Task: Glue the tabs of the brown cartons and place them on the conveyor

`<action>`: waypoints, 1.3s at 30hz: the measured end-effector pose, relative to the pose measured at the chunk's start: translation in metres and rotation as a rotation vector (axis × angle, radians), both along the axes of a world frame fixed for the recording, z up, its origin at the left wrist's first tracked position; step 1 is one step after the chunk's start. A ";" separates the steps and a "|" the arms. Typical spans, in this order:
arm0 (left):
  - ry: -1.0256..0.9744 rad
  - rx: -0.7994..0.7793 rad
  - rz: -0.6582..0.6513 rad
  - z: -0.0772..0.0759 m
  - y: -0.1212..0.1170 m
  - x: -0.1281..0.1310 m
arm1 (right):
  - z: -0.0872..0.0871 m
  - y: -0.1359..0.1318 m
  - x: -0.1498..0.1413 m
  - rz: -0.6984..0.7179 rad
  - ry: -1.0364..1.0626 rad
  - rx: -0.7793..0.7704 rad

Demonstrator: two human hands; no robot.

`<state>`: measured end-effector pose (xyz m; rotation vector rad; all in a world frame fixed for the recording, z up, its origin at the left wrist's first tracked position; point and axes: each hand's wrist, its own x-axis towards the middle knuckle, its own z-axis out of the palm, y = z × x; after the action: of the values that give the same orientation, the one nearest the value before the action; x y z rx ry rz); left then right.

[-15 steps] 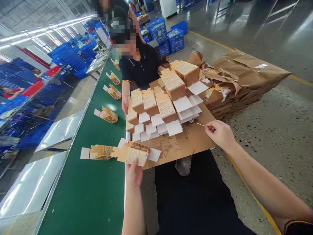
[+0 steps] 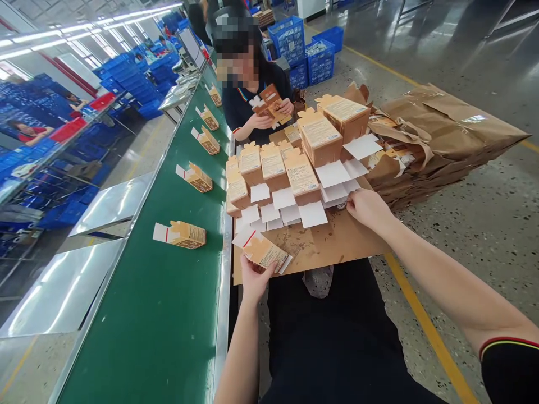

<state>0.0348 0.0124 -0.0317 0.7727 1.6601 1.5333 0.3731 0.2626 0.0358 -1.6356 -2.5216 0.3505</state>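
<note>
Tan carton (image 2: pixel 266 252) is in your left hand (image 2: pixel 254 279), pinched between thumb and fingers by its near edge. You've got it at a slant above the near left part of the brown cardboard sheet (image 2: pixel 341 240), its white flap with the red stripe aimed up and left.

Your right hand (image 2: pixel 367 210) is over at the sheet's right side, fingers curled in, right by the white flaps of the stacked cartons (image 2: pixel 300 168). Can't tell if it's pinching anything, tbh. There's a small clear round thing (image 2: pixel 342 205) just beside those fingers, too hidden to make out.

The stack sits beyond both hands, flaps poking out your way. On your left, the green belt (image 2: pixel 155 314) has a row of open cartons (image 2: pixel 187 234) running off into the distance. Past the stack, a co-worker (image 2: pixel 269 67) holds a brown carton (image 2: pixel 272 104) in both hands. Big paper-wrapped pile (image 2: pixel 458 123) off to the right.
</note>
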 end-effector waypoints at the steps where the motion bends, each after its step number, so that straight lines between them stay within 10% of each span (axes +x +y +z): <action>1: 0.001 0.008 -0.003 0.000 0.000 0.001 | 0.002 0.003 -0.003 0.005 -0.028 -0.010; 7: 0.013 0.049 0.024 0.001 -0.001 0.004 | 0.008 -0.002 0.004 -0.026 0.038 0.024; 13: 0.032 0.036 0.071 -0.003 0.001 0.010 | -0.019 -0.085 0.046 -0.215 0.478 0.253; 20: 0.026 -0.002 0.090 0.007 0.001 0.011 | -0.071 -0.190 -0.046 0.117 0.879 0.001; 31: 0.019 -0.031 0.079 0.022 0.002 0.015 | -0.090 -0.198 -0.098 0.376 0.775 0.005; 39: 0.105 -0.028 0.079 0.017 -0.006 0.024 | -0.084 -0.178 -0.084 0.125 0.833 0.014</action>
<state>0.0591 0.0068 -0.0150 0.7923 1.8047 1.5433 0.2896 0.0849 -0.0486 -1.0058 -1.9595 0.8186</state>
